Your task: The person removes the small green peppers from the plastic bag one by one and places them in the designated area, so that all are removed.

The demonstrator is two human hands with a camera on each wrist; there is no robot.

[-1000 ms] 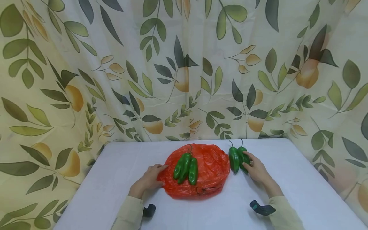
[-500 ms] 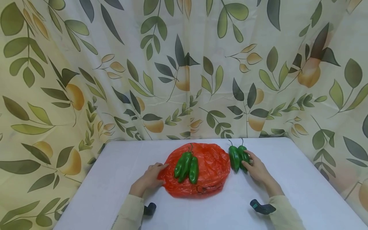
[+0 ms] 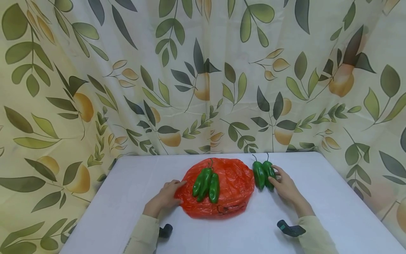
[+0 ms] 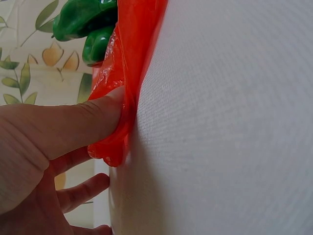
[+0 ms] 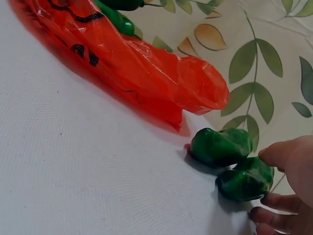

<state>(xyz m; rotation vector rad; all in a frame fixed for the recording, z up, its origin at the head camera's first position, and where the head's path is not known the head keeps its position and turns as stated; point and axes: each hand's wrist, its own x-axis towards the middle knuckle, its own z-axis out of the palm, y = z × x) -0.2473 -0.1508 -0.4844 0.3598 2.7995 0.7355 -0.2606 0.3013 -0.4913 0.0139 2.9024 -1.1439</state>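
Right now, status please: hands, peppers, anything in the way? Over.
Left hand touching edge of red plastic. Right hand at rightmost pepper. Three peppers on plastic, two beside it on table. No obstruction seen.

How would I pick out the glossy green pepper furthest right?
On the white table, find the crumpled red plastic bag. Just right of it, skip the first long green pepper; yours is the outer pepper, the only one the right hand touches.
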